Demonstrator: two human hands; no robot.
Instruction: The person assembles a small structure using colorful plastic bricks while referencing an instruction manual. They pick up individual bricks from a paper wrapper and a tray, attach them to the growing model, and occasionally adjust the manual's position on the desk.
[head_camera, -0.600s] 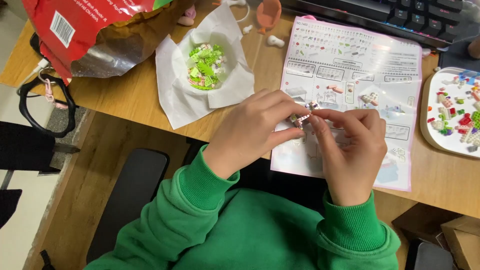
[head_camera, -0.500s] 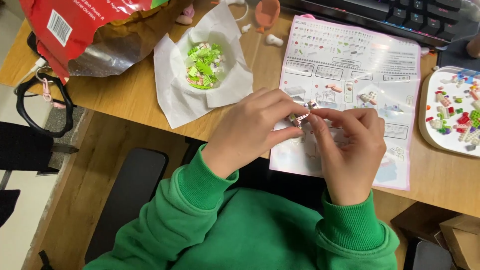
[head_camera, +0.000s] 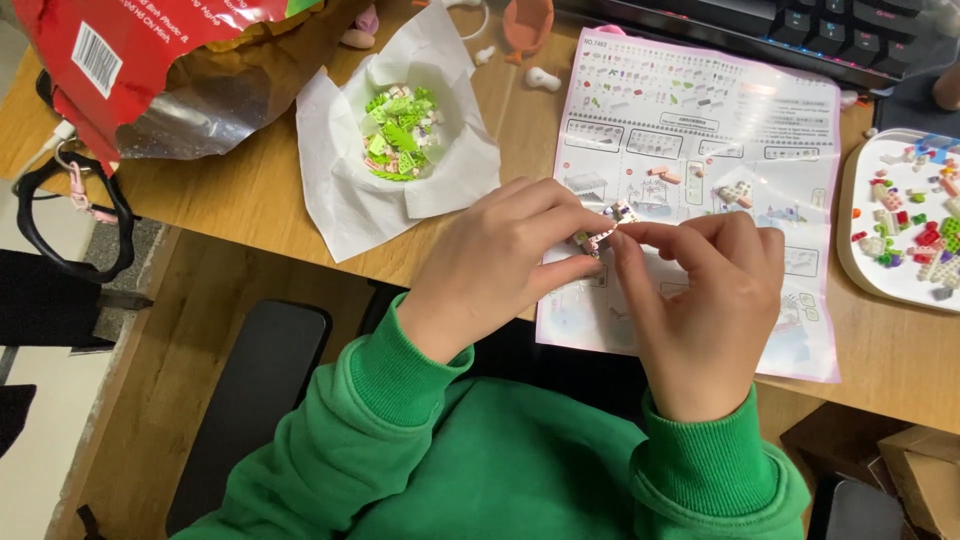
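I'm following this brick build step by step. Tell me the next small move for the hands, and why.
Probably press the pinched pieces fully together. Both the left hand and the right hand grip the small brick assembly at their fingertips, just above the instruction sheet, with no loose piece in either hand. Whether the pieces are already seated is too small to tell.

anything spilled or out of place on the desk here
Nothing looks spilled. The green bricks sit heaped on a white tissue, and the mixed bricks stay on the white tray. A few loose pieces lie by the keyboard. Both hands pinch a small brick piece over the instruction sheet.
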